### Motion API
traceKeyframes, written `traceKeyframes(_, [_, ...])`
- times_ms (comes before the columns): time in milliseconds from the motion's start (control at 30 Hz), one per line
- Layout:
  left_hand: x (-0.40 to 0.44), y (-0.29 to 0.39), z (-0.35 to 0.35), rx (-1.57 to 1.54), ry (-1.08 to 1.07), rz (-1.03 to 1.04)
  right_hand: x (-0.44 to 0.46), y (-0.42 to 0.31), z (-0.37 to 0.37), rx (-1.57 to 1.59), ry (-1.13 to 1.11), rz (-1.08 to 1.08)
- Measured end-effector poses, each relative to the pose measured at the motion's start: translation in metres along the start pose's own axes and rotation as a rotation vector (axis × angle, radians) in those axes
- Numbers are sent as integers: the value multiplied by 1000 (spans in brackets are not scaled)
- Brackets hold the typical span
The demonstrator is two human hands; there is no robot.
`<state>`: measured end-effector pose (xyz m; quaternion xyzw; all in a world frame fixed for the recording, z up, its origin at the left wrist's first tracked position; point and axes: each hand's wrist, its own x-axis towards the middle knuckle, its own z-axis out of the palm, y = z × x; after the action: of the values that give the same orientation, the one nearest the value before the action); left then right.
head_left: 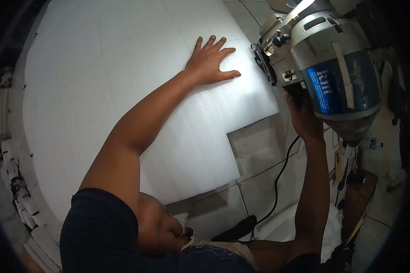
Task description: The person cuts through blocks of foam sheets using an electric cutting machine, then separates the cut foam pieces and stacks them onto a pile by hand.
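While the left hand (209, 62) lies palm down on the white foam (100, 91), the right hand (305, 119) is at the dark handle (297, 93) of the machine (337, 73). The left fingers are wide open and spread, the thumb out to the side, with nothing in their hold; they press or rest on the foam near its right edge. The right hand is curled around the handle, its fingers partly hidden, so how tightly they close cannot be told.

The foam is a broad sheet that covers much of the view, with faint lines across it and a squared notch at its lower right corner. Under the notch, grey tiles (259, 143) show, with dark joints. The machine stands at the right edge of the foam, its metal parts towards the sheet; whether they touch it cannot be told. Its rounded body bears a blue label (321, 91) reading "km" and a pale strip (343, 75). A black cord (282, 170) curves down from near the right hand towards a dark object (236, 229) on the tiles. A bottle (374, 144) lies beyond the right forearm.
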<state>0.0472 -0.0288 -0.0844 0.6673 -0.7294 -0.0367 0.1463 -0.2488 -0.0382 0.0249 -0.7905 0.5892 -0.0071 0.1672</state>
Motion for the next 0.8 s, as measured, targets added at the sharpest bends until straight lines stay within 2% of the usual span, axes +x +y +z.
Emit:
traceKeyframes(100, [0,-1,1,2,11,4,7,-3,3,-30,5,18])
traceKeyframes(267, [0,-1,1,-11,28,7,20,-19,1,-90,-51,194])
traceKeyframes(300, [0,-2,1,-18,36,14,24,-19,2,-88,-49,189])
traceKeyframes(400, [0,-3,2,-34,44,18,36,-15,7,-144,93,-12])
traceKeyframes(500, [0,-3,3,-45,59,25,42,-21,5,-160,89,-9])
traceKeyframes(600, [0,-2,3,-49,72,35,46,-30,1,-115,-25,105])
traceKeyframes(667, [0,-1,2,-28,49,24,50,-27,4,-115,92,-29])
traceKeyframes(800, [0,-2,5,-22,48,25,59,-30,5,-130,96,-31])
